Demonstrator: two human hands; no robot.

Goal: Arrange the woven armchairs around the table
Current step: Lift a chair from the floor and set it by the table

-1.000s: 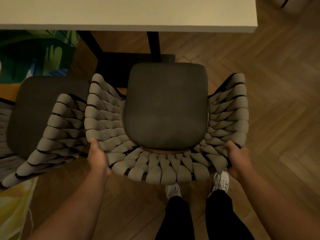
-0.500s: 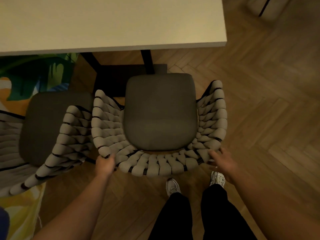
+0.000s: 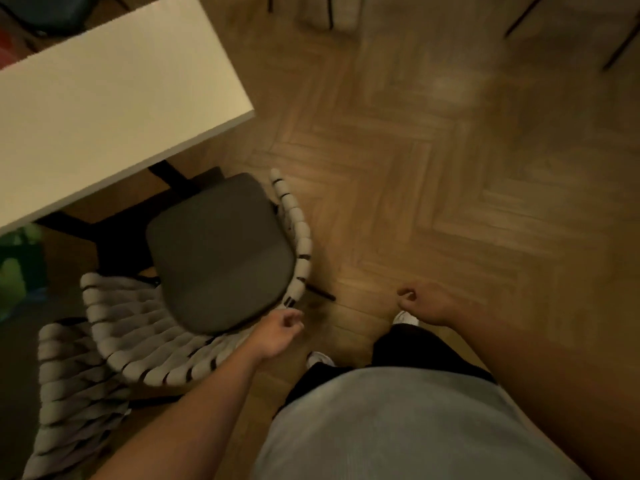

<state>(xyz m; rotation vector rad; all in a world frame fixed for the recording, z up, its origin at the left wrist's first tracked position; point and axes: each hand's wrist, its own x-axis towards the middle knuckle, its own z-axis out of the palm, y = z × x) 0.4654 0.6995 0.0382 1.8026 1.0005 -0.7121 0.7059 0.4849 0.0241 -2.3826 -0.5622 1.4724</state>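
Note:
A woven armchair (image 3: 145,341) with a dark grey seat cushion stands at the corner of the white table (image 3: 114,109), its seat partly under the table's edge. A second woven armchair (image 3: 69,403) stands beside it at the lower left, only its woven side showing. My left hand (image 3: 277,336) hovers just past the first chair's right back corner, fingers loosely curled, holding nothing. Over the bare floor to the right, my right hand (image 3: 426,303) hangs with relaxed, curled fingers, also holding nothing. The frame is blurred by head motion.
Herringbone wood floor (image 3: 450,168) stretches to the right and far side. Thin black furniture legs (image 3: 620,50) show at the top right, and another pale piece (image 3: 329,12) at top centre. A colourful rug (image 3: 17,265) lies left under the table. My legs and shoes are below.
Both hands let go of the chair's woven back and pulled away. The view swung to the right, so the chair and table now sit at the left.

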